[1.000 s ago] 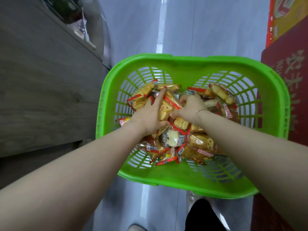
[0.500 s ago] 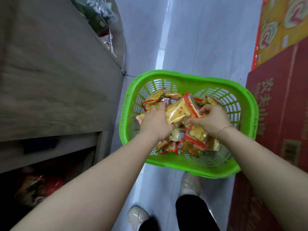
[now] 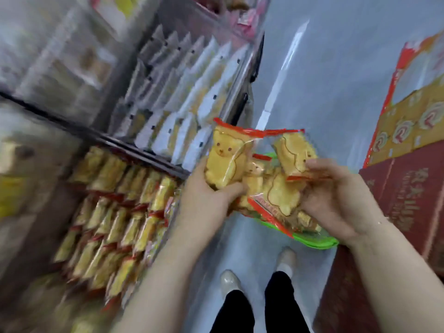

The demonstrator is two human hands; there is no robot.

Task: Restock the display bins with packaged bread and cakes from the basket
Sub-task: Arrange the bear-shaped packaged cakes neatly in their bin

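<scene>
Here, both hands carry a bundle of bear-shaped cake packets above the green basket (image 3: 314,240), beside the display bin (image 3: 115,212); the left hand (image 3: 206,195) curls round one upright packet (image 3: 227,157); the right hand (image 3: 336,200) pinches another packet (image 3: 296,152) and props several loose ones (image 3: 274,195) between the palms. The bin already holds close rows of matching packets; the view is motion-blurred. Risk: the unsupported middle packets may slip to the floor (image 3: 336,92) if the hands part, since the slick wrappers offer little friction.
</scene>
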